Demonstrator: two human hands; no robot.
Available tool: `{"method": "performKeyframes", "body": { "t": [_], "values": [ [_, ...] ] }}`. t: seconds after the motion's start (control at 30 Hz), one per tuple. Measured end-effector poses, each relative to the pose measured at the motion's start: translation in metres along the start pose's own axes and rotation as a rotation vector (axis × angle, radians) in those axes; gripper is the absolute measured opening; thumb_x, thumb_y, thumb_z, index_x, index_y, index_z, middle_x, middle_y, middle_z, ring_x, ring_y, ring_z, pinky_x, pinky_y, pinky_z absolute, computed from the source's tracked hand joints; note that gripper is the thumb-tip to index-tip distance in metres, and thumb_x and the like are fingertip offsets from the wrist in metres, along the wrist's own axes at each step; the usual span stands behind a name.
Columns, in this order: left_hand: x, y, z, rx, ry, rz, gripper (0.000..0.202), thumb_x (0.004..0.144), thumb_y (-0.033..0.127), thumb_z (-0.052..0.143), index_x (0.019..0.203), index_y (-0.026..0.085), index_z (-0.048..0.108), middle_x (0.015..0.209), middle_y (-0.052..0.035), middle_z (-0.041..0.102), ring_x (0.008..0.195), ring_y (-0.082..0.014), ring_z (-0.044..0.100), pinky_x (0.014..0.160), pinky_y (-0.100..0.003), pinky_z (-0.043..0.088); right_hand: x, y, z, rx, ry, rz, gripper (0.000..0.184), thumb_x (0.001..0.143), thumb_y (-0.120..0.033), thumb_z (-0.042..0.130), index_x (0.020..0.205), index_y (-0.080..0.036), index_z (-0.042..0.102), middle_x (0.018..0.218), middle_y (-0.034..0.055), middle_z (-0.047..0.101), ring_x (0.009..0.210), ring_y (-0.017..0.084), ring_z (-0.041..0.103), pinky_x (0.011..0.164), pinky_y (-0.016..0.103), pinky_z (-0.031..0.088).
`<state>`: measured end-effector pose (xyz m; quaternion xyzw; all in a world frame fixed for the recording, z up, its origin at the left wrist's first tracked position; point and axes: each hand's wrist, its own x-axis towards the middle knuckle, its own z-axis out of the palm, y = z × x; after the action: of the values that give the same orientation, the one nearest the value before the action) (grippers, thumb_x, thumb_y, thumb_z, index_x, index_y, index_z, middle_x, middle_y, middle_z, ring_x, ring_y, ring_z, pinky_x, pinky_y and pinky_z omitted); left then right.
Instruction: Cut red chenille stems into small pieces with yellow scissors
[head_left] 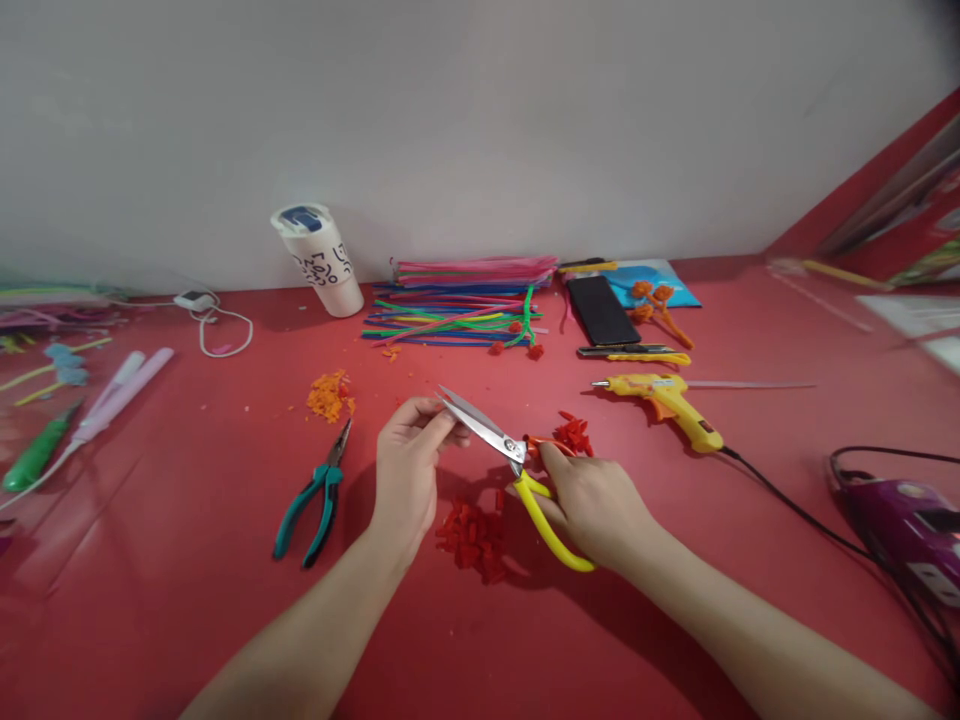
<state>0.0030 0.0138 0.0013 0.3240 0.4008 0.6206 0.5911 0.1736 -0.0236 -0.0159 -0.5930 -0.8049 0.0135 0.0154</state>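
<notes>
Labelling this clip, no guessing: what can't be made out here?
Head view only:
1. what the left hand pinches by the scissors tip: hidden by its fingers.
2. scissors handle loops: partly covered by the right hand.
3. purple device: cut off by the right edge.
4. writing on the white cup: too small.

- Scissors (495,440): the yellow handle loops are partly covered by the right hand (592,505) closed around them.
- Left hand (409,455): the fingertips are pinched together at the blade tip. Whatever is held there is hidden.
- Both forearms are cut off at 6 o'clock.
- Purple device (911,530), 3 o'clock: cropped by the edge, its kind cannot be made out.
- Cup (319,260), 11 o'clock: the lettering is too small to be read.
- Green-handled tool (34,455), 9 o'clock: blurred, not identified.
</notes>
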Motion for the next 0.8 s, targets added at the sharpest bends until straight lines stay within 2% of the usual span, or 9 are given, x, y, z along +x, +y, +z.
{"method": "performKeyframes", "body": {
  "t": [0.57, 0.7, 0.8],
  "values": [
    [0.0011, -0.0003, -0.0017, 0.024, -0.001, 0.015, 0.006, 0.068, 0.012, 0.060, 0.066, 0.015, 0.055, 0.057, 0.0030, 0.060, 0.054, -0.0081, 0.058, 0.055, -0.020, 0.046, 0.0000, 0.0021, -0.0021, -0.024, 0.006, 0.017, 0.047, 0.082, -0.056, 0.022, 0.075, -0.017, 0.048, 0.052, 0.0052, 0.059, 0.047, 0.017, 0.055, 0.043, 0.026, 0.012],
    [0.0005, 0.0008, -0.0012, 0.019, -0.013, -0.001, 0.004, 0.068, 0.013, 0.061, 0.068, 0.015, 0.057, 0.062, 0.0014, 0.062, 0.055, -0.0080, 0.058, 0.054, -0.020, 0.046, 0.0015, 0.0027, -0.0032, 0.064, -0.008, 0.061, 0.043, 0.082, -0.055, 0.026, 0.070, -0.019, 0.045, 0.050, 0.0031, 0.057, 0.046, 0.016, 0.053, 0.043, 0.024, 0.015],
    [-0.0002, 0.0014, -0.0005, 0.000, -0.045, -0.048, 0.003, 0.069, 0.015, 0.060, 0.070, 0.014, 0.058, 0.065, -0.0001, 0.064, 0.053, -0.0076, 0.057, 0.052, -0.019, 0.046, 0.0020, 0.0030, -0.0048, 0.148, -0.012, 0.076, 0.037, 0.080, -0.053, 0.030, 0.074, -0.020, 0.043, 0.053, 0.0018, 0.056, 0.047, 0.016, 0.053, 0.044, 0.023, 0.018]
  ]
}}
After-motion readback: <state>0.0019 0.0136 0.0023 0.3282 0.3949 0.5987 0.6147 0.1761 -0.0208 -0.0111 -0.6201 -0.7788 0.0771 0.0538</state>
